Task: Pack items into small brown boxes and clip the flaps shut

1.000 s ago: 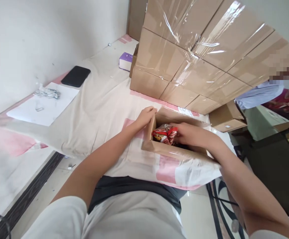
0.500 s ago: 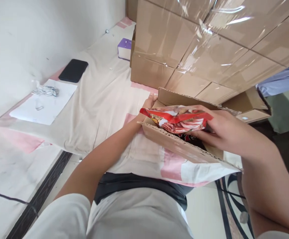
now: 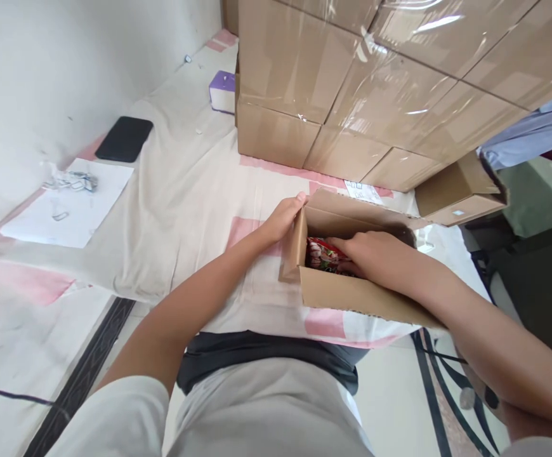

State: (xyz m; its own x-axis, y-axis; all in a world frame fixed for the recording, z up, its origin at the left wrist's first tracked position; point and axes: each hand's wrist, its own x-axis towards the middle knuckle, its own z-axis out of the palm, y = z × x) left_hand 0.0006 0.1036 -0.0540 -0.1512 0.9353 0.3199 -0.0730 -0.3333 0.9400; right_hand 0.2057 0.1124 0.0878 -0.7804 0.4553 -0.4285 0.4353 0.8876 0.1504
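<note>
The left hand [image 3: 283, 218] grips the left end of an open brown cardboard box [image 3: 361, 295] near the cloth-covered table's [image 3: 200, 190] front edge, while the right hand [image 3: 374, 254], its fingers partly hidden, reaches inside against a shiny red printed packet [image 3: 323, 254], beyond which stacked brown cartons wrapped in clear film [image 3: 352, 95] line the back edge.

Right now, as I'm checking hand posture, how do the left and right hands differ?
The left hand is outside the open carton, at its far left corner; the right hand reaches inside. The left hand is away from the red packet; the right hand's fingers touch it. Both hands are bare.
</note>
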